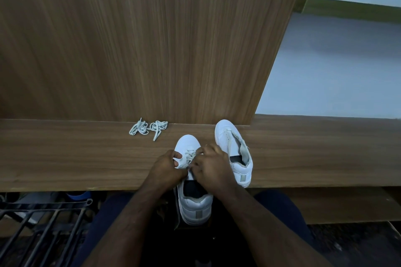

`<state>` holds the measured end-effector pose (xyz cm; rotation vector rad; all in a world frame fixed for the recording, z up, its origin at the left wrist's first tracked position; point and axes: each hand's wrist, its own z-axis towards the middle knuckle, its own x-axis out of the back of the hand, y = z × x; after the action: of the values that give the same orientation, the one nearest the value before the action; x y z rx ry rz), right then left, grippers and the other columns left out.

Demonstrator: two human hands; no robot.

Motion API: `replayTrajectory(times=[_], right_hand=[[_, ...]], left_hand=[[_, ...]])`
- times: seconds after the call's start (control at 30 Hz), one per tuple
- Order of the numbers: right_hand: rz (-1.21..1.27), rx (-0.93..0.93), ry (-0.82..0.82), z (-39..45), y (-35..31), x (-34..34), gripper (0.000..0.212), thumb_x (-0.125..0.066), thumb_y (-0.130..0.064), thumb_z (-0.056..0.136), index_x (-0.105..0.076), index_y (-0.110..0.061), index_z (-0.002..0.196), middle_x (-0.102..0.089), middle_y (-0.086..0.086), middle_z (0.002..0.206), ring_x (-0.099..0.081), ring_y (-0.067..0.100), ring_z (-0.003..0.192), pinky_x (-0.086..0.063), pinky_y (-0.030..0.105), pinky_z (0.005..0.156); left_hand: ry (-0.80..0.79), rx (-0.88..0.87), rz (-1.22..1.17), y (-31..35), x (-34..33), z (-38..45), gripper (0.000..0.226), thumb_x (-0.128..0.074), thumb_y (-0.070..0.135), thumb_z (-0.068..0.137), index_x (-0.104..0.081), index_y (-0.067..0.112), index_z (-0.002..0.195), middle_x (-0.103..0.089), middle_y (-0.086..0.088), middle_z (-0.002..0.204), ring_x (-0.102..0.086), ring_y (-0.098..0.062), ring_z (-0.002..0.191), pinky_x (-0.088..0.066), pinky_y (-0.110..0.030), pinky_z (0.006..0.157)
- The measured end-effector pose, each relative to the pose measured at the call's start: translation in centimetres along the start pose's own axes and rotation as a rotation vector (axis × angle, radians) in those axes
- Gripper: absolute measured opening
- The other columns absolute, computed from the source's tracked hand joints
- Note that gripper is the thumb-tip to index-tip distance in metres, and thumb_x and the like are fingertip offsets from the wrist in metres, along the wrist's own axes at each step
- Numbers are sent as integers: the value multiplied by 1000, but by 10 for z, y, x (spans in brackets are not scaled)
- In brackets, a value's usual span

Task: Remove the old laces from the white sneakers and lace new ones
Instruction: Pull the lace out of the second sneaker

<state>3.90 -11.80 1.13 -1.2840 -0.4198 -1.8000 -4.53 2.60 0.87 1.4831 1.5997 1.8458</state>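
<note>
A white sneaker [195, 204] lies toe-away on the wooden desk, its heel past the front edge over my lap. Both hands work at its lacing. My left hand [168, 169] has its fingers curled at the left eyelets and pinches the lace [189, 156]. My right hand [211, 166] covers the tongue, fingers curled on the lace from the right. A loose lace end hangs down the shoe's left side. The second white sneaker [235, 151] stands just right of it without laces, tongue loose. Two bundled pale laces [148, 128] lie at the back of the desk.
The wooden desk [86, 158] is backed by an upright wooden panel [152, 39]. A black metal rack [43, 223] sits below left, with a blue object under the desk edge. My dark-trousered legs fill the bottom. Pale floor lies at the right.
</note>
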Motion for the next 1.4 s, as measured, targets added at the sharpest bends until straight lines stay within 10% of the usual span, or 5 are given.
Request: replayTrajectory(times=[0.7, 0.93, 1.1, 1.3, 1.4], right_hand=[[348, -119, -265, 5, -3, 14, 18, -66, -28, 87, -77, -18, 97, -64, -1, 120, -51, 16, 116, -36, 37, 106], [569, -492, 192, 14, 14, 30, 13, -64, -17, 84, -77, -18, 88, -72, -9, 89, -63, 4, 88, -47, 25, 81], [313, -132, -32, 5, 6, 19, 54, -63, -28, 73, -66, -28, 127, -57, -2, 138, -42, 21, 128, -34, 35, 102], [36, 64, -18, 7, -2, 12, 18, -56, -24, 80, -74, -20, 78, -68, 0, 91, -58, 25, 89, -51, 38, 78], [315, -289, 159, 14, 8, 22, 20, -54, -19, 86, -72, -16, 78, -68, -1, 80, -60, 19, 78, -50, 34, 72]], left_hand=[[-3, -15, 18, 1, -1, -2, 45, -80, 26, 62, -56, 23, 100, -57, 2, 86, -57, -15, 64, -50, -29, 61], [-25, 25, 11, 1, 2, -1, 49, -68, 28, 53, -56, 27, 101, -58, 1, 88, -59, -20, 60, -55, -37, 62], [-13, 4, 16, 0, 0, 0, 43, -76, 23, 64, -56, 24, 102, -58, 1, 88, -58, -17, 59, -50, -30, 57], [-5, 7, 53, 2, 1, -3, 41, -77, 23, 65, -56, 25, 100, -60, 1, 89, -59, -16, 66, -51, -32, 64], [-29, 27, 23, 4, 3, -3, 48, -69, 30, 54, -56, 28, 100, -58, 2, 89, -59, -19, 60, -50, -31, 58]])
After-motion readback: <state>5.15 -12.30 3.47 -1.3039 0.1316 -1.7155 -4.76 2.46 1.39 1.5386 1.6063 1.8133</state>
